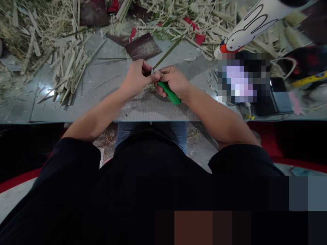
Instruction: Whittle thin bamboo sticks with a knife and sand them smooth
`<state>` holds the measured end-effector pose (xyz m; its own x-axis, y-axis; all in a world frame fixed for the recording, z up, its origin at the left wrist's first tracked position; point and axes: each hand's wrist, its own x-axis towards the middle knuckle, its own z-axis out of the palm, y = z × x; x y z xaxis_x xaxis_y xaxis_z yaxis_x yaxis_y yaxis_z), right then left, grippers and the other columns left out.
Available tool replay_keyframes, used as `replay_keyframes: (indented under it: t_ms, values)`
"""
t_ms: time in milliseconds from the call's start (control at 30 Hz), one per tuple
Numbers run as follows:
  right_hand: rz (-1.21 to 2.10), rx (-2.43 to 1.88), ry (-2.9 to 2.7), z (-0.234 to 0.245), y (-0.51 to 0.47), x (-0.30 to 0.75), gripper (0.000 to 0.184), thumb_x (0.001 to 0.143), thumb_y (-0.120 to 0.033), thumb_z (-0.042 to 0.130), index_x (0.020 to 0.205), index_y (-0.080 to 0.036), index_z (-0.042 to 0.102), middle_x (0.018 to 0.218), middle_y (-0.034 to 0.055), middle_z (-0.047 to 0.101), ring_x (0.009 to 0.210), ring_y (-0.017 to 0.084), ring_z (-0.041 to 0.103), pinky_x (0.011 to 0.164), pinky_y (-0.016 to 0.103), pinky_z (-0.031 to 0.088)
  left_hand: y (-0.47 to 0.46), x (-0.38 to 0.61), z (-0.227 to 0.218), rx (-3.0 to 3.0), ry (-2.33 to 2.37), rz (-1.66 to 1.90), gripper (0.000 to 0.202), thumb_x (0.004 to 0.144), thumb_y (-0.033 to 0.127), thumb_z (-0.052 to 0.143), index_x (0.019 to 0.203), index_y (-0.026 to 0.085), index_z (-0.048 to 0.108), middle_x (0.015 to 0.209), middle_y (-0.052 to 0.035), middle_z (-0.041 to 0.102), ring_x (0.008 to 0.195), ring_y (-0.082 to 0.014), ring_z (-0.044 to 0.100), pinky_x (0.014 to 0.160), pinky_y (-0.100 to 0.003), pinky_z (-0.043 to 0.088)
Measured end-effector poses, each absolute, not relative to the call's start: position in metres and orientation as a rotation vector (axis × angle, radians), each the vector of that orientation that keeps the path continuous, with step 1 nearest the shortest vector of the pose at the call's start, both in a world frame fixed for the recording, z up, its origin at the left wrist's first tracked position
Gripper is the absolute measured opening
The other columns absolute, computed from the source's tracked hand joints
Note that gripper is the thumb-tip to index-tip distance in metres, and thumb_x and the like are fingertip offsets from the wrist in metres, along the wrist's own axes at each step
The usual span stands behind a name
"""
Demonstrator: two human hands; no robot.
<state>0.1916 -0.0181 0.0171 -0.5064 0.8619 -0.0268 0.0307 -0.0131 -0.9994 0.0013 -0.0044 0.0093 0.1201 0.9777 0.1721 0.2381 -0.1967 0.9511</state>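
My right hand [178, 81] is wrapped round the green ribbed handle of a knife [173, 97]; only a small bit of its pale metal shows by the fingers. My left hand [136, 79] is closed in a pinch on a thin, brownish-green bamboo strip [168, 51], which slants up and away to the right. Both thumbs meet where the strip and the blade come together, and the fingers hide most of that contact. Beyond the hands lies a dark brown square sheet [143, 47] on the grey tabletop [102, 80].
A heap of split bamboo strips [67, 68] lies at left, with shavings [163, 12] along the back. At right are a white bottle with a rabbit drawing [245, 32], a phone [279, 90], cables and a yellow-and-black tool [309, 79]. The table's edge runs before my body.
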Motion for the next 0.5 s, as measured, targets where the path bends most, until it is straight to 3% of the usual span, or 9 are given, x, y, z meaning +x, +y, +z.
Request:
replay_keyframes:
  t_ms: [167,267,400,500]
  values:
    - [1.490,-0.921,-1.532,0.0104,-0.0175,0.1848,0.074,0.104,-0.094,0.066,0.070,-0.028,0.058,0.055,0.0008,0.050,0.045,0.018,0.042,0.044,0.035,0.036,-0.0041,0.0038,0.0109,1.561,1.285,1.181,0.063,0.070,0.053,0.110,0.072,0.030,0.051,0.072,0.0023,0.052,0.071,-0.0195,0.050,0.071,-0.040,0.041]
    - [1.487,-0.875,-1.508,0.0104,-0.0190,0.1831,0.076,0.106,-0.093,0.066,0.070,-0.027,0.057,0.054,-0.0011,0.050,0.042,0.014,0.041,0.041,0.032,0.032,-0.0035,0.0041,0.0103,1.555,1.222,1.216,0.065,0.072,0.058,0.109,0.074,0.029,0.051,0.073,0.0031,0.049,0.069,-0.0174,0.044,0.069,-0.038,0.035]
    - [1.591,-0.871,-1.530,0.0158,-0.0208,0.1873,0.079,0.108,-0.094,0.066,0.073,-0.023,0.058,0.054,-0.0040,0.051,0.042,0.011,0.044,0.041,0.027,0.034,-0.0024,0.0035,0.0071,1.582,1.157,1.232,0.066,0.067,0.067,0.107,0.074,0.032,0.052,0.070,0.0022,0.051,0.068,-0.0197,0.045,0.068,-0.040,0.037]
    - [1.630,-0.909,-1.557,0.0183,-0.0201,0.1909,0.073,0.107,-0.087,0.072,0.073,-0.024,0.059,0.056,-0.0018,0.052,0.042,0.014,0.043,0.041,0.029,0.035,-0.0011,0.0033,0.0054,1.592,1.218,1.209,0.063,0.066,0.064,0.107,0.073,0.034,0.052,0.066,0.0008,0.053,0.070,-0.0250,0.053,0.067,-0.043,0.041]
